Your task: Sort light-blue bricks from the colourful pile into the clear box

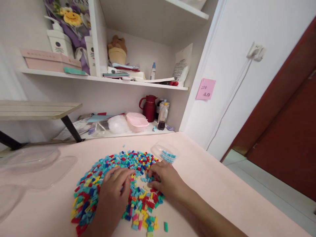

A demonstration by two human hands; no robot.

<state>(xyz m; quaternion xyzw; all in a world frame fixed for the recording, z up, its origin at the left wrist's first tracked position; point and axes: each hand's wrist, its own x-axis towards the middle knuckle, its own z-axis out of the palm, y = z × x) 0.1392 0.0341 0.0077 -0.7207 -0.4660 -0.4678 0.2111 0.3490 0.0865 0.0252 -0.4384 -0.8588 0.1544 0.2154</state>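
A wide heap of small coloured building bricks [111, 164] lies spread over the pink tabletop. My left hand [115, 187] rests over the heap's middle, fingers bent and thumb apart, with no brick visible in it. Opposite it, my right hand [165, 176] reaches in from the right. Its fingers curl down to the bricks beside a small bare patch, with a gap between thumb and forefinger. Just beyond the right hand stands a clear plastic container [158, 148] with light blue bricks [168, 156] inside. A lone green brick [166, 226] lies near the front.
Clear plastic lids or trays [53, 171] lie at the left, near a small wooden stand [39, 110]. Behind the table are a pink lidded box [137, 121], a red jug [149, 108] and a bottle of dark liquid [163, 117]. Shelves rise above them.
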